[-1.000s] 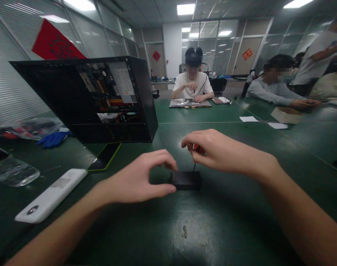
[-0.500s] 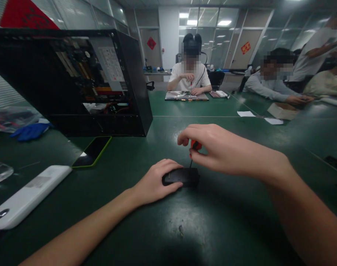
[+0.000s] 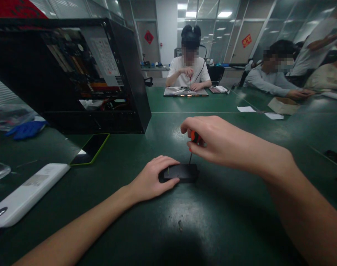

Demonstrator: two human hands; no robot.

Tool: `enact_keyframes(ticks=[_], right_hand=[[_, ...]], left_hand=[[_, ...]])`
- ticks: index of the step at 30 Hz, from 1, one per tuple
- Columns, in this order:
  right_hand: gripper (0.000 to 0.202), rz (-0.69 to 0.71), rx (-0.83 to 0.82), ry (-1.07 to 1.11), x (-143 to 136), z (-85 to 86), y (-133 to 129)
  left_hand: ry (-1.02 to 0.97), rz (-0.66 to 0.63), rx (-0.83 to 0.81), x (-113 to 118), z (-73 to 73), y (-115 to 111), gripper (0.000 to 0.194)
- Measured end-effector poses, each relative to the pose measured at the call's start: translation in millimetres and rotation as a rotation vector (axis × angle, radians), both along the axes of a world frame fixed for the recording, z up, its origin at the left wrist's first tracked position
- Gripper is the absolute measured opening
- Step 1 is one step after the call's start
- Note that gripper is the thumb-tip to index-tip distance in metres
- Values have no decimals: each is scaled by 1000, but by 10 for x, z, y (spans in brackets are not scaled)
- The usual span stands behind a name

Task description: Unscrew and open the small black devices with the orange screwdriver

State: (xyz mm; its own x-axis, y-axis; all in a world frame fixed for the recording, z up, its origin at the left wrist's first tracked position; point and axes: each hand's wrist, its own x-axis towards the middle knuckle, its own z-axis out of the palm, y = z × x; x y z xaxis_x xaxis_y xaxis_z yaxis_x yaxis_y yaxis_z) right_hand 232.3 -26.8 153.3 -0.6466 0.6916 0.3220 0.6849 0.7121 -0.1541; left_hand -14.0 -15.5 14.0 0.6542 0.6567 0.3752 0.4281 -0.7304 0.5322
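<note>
A small black oblong plastic device (image 3: 183,173) lies on the green table. My left hand (image 3: 153,177) is closed around its left end, with the thumb along the near side and the fingers on the far side. Above the device, my right hand (image 3: 212,142) grips a screwdriver (image 3: 194,136) by its orange-and-black handle. The thin shaft points down, and its tip meets the device near the far edge, right of its middle. Whether the tip sits in a screw is too small to tell.
An open black computer case (image 3: 133,81) stands at the left. Before it lie a green-edged phone (image 3: 90,149), a white oblong device (image 3: 29,194) and a blue glove (image 3: 26,130). Across the table a person (image 3: 187,70) works on a flat panel (image 3: 168,92). Papers and a cardboard box (image 3: 284,106) lie right.
The whole view has shifted slightly. My left hand still holds the device, and my right hand stays on the screwdriver above it, with its fingers slightly turned on the handle.
</note>
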Motion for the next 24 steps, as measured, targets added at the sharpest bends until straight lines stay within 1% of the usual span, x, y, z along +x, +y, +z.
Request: enact_keyframes(ticks=[2,5,7,10,15,24], right_hand=[[13,24,7,3,8,25,1],[2,119,-2,70,-34,65,-24],[2,154,-19,96,-82,75,-50],[4,190,-61,71,-142,62,-77],[6,204,-77,58,-169,41,-75],[6,212,-77,54,-143,46,-78]], left_hand=[[-6,4,1,3,-8,-5,37],[-14,11,2,9,-26,-11,36],[-19,14,0,12,-35,-13,36],[-27,12,-12,15,-33,-17,35],[-33,-5,-22,14,-20,-23,35],[-23,2,-17,7,-56,-9,34]])
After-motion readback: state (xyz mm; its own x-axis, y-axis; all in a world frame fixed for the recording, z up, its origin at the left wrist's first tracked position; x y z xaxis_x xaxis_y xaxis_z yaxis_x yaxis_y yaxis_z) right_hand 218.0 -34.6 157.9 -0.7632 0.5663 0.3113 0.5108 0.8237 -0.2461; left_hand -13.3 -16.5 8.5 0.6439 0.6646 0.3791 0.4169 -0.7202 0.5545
